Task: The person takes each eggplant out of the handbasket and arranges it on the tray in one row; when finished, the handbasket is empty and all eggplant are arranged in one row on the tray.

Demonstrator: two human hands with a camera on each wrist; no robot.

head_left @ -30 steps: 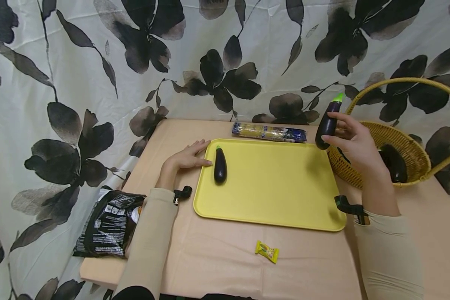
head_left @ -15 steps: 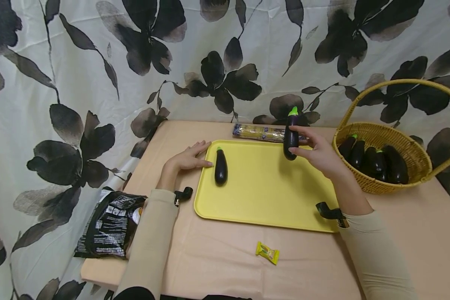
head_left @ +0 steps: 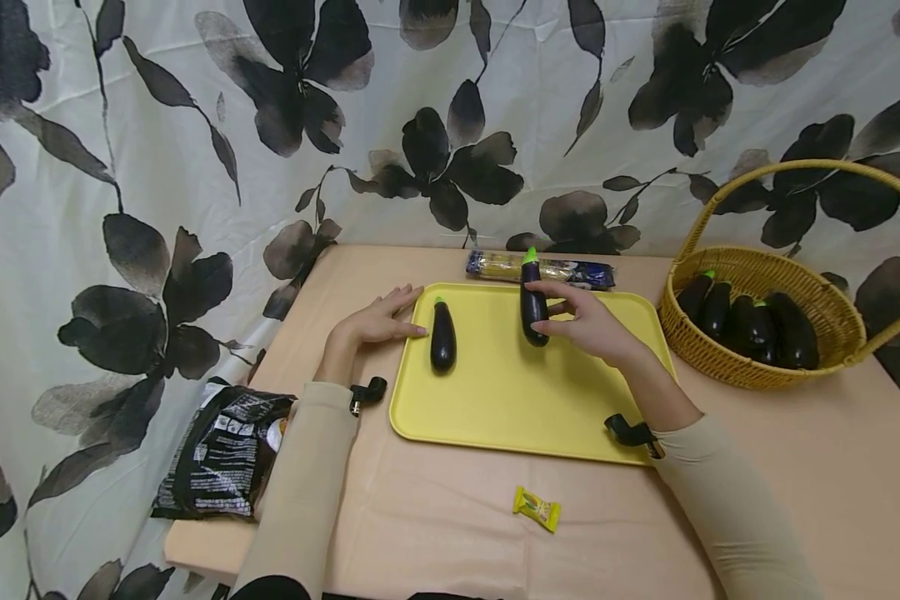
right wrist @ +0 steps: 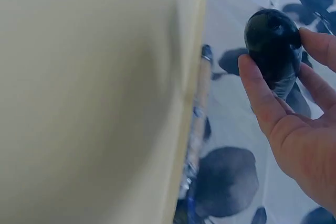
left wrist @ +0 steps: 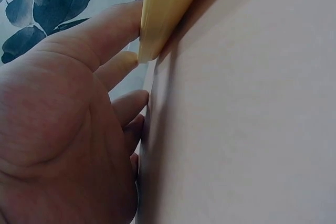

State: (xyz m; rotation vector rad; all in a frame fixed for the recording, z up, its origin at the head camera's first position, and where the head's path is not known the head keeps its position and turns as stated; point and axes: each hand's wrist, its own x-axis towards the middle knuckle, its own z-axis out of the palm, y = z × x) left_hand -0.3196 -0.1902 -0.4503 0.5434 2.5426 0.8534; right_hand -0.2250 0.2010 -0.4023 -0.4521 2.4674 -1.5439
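My right hand (head_left: pixel 588 327) pinches a dark eggplant with a green stem (head_left: pixel 532 302) between thumb and fingertips, over the middle of the yellow tray (head_left: pixel 495 408). In the right wrist view the eggplant's rounded end (right wrist: pixel 273 40) faces the camera, and the tray surface (right wrist: pixel 79 103) fills the left side. A second eggplant (head_left: pixel 443 337) lies on the tray's left part. My left hand (head_left: pixel 371 323) rests at the tray's left edge with fingers extended; the left wrist view shows its thumb and a fingertip against the tray rim (left wrist: pixel 163 14).
A wicker basket (head_left: pixel 765 377) with a tall handle stands at right, with several eggplants inside. Behind the tray lies a long clear-and-blue packet (head_left: pixel 585 274). A small yellow wrapped candy (head_left: pixel 537 509) lies in front, and a black bag (head_left: pixel 225 454) sits by my left forearm.
My right hand has carried the eggplant left from beside the basket to over the tray's middle, and lower. The basket's eggplants now show fully. My left hand stays at the tray edge.
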